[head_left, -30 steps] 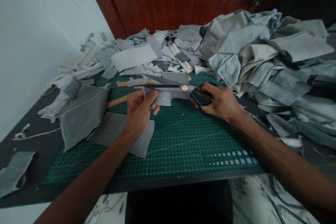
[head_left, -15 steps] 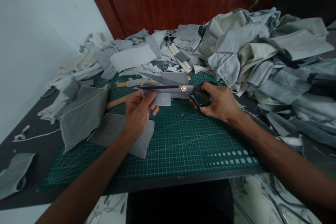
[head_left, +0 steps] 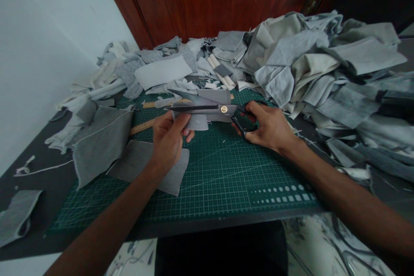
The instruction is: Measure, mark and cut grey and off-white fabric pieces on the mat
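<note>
A white wall (head_left: pixel 48 39) stands at the left, a reddish wooden door (head_left: pixel 207 4) behind, and a dark surface (head_left: pixel 51 181) carries a green cutting mat (head_left: pixel 223 168). At the far left lies a folded grey scrap (head_left: pixel 19 213); next, a larger grey cloth (head_left: pixel 105 138) overlaps the mat's left part. A wooden ruler (head_left: pixel 142 127) runs toward the left hand (head_left: pixel 168 140), whose forearm passes over a flat grey piece (head_left: pixel 137 159). That hand pinches a small light-grey piece (head_left: pixel 199 122) between thumb and fingers, near the middle of the mat.

The scissors (head_left: pixel 224 109) reach in from the right, their long axis running almost straight left to right. The blades are parted, tips toward the left; the nearer one crosses over the small piece just beyond the left thumb, the other slants farther away. Whether the cloth sits fully between them, I cannot tell.

The right hand (head_left: pixel 270 127) is curled through the black handles, well to the right of the cloth; the left is the nearer to the tips. A large fabric heap (head_left: pixel 307 47) fills the right side.
</note>
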Available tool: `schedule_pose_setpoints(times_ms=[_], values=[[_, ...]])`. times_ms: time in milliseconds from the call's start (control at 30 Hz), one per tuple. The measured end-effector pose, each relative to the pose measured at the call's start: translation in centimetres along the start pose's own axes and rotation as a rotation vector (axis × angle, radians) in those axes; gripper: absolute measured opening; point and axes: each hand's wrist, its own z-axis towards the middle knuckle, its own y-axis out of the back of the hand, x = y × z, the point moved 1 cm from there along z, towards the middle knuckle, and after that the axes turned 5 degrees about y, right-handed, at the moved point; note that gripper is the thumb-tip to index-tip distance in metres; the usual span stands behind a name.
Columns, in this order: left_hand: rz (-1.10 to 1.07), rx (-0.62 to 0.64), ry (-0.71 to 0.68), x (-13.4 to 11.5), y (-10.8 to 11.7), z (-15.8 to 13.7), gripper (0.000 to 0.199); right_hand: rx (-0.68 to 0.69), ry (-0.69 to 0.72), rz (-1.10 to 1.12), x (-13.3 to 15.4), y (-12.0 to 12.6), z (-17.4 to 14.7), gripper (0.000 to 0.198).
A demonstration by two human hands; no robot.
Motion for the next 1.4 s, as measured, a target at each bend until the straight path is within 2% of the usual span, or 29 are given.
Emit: schedule_pose_setpoints(times_ms=[233, 533, 800, 1400], values=[[0.020, -0.025, 0.025, 0.0, 0.0, 0.0, 0.035, 0.027, -0.030, 0.030, -0.7, -0.1, -0.3, 0.012], [-0.002, -0.004, -0.008, 0.1, 0.2, 0.0, 0.041, 0.015, -0.009, -0.031, 0.3, -0.2, -0.1, 0.026], [0.051, -0.014, -0.010, 0.0, 0.2, 0.0, 0.042, 0.019, -0.030, -0.009, 0.1, -0.4, -0.2, 0.021], [0.019, -0.035, 0.030, 0.2, 0.3, 0.2, 0.036, 0.053, -0.079, 0.066, 0.0, -0.4, -0.3, 0.017]])
